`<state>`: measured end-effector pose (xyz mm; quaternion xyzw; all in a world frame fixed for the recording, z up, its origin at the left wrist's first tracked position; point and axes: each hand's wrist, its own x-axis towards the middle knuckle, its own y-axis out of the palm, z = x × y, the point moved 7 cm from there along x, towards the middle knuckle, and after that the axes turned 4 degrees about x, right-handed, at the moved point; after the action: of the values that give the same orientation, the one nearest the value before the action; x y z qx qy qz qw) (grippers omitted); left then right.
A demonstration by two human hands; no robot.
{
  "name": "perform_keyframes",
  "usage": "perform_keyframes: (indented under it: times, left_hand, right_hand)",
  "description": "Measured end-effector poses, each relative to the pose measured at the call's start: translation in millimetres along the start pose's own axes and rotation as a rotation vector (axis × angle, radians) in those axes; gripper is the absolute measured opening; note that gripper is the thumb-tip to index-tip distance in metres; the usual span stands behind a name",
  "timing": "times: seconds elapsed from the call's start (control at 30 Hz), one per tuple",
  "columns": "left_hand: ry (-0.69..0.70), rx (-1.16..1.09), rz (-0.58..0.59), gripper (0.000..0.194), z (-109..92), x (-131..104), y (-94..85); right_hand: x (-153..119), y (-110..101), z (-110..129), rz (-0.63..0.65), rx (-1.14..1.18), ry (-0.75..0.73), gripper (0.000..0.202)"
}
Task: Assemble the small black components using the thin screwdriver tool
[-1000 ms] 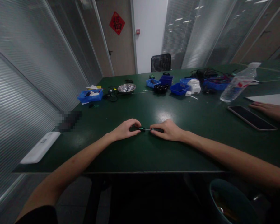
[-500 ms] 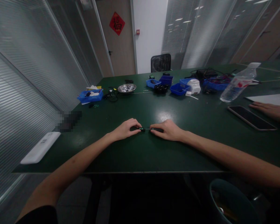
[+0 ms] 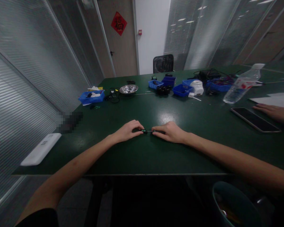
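Observation:
My left hand (image 3: 130, 130) rests on the dark green table, its thumb and fingertips closed on a small black part with green on it (image 3: 144, 131). Facing it, my right hand (image 3: 171, 131) is closed around the dark handle of what looks like a small screwdriver (image 3: 150, 131). Its thin metal shaft lies level and points left at the black-and-green part. Whether the tip touches the part or sits inside it is too small to tell. Most of the handle is hidden by my right fingers.
Farther back stand a blue basket (image 3: 91, 97), a metal bowl (image 3: 128, 89) and a blue tray (image 3: 181, 90). To the right are a plastic bottle (image 3: 243, 83), a phone (image 3: 255, 119) and another person's hand (image 3: 273, 112). A white case (image 3: 41, 149) lies left; a bin (image 3: 236, 205) stands below.
My right hand has shifted very slightly left, and a little less shaft shows between the hands. My left hand stays in place. White paper at the right has shifted slightly.

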<state>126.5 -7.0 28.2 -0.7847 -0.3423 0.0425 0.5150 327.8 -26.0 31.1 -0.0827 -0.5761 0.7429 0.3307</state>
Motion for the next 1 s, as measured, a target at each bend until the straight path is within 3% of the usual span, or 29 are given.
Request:
perform_keyframes:
  times: [1.0]
  left_hand:
    - [0.007, -0.005, 0.013, 0.023, -5.0, 2.2, 2.2]
  right_hand:
    - [0.9, 4.0, 8.1, -0.004, -0.061, -0.061, 0.048]
